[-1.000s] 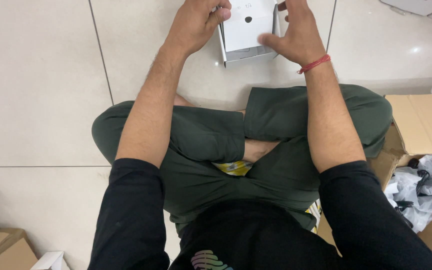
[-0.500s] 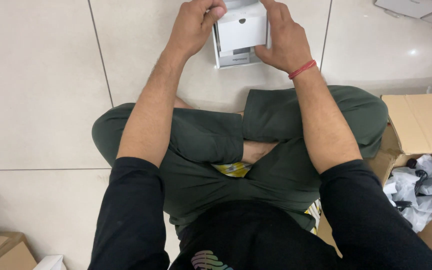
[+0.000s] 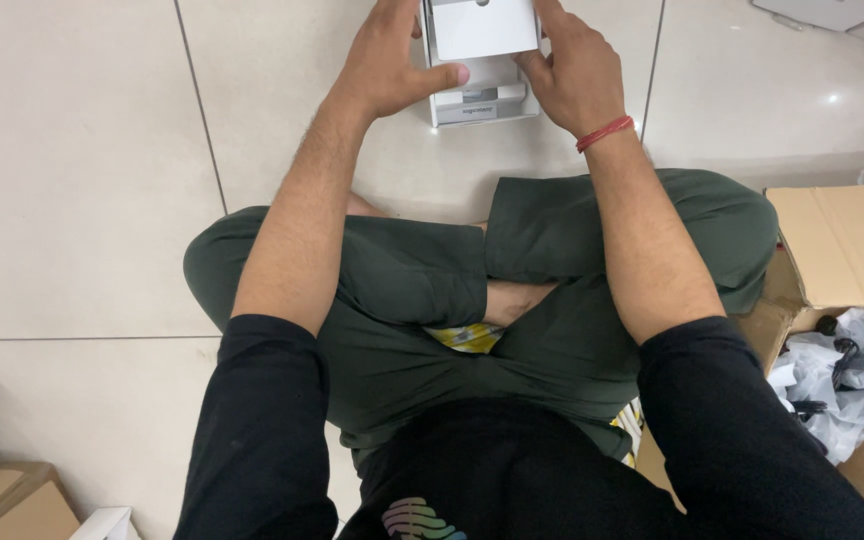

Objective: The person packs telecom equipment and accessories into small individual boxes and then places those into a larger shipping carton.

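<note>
Person sat cross-legged on tiled floor (image 3: 72,180). Left hand (image 3: 392,65) and right hand (image 3: 572,75) each had grip closed on side of small white box (image 3: 480,60), resting on floor, lid partly raised, insert showing; contents not yet out. Open cardboard carton (image 3: 852,250) lay nearby.

- The left hand (image 3: 392,62) grips the left side of a small white box (image 3: 480,60) at 12 o'clock, with the thumb across its front.
- The right hand (image 3: 574,70), with a red thread (image 3: 604,133) on the wrist, holds the right side of the box.
- The box stands on the tiled floor (image 3: 72,180), in front of the crossed legs.
- An open cardboard carton (image 3: 852,245) with white plastic bags (image 3: 842,385) is at 4 o'clock.
</note>
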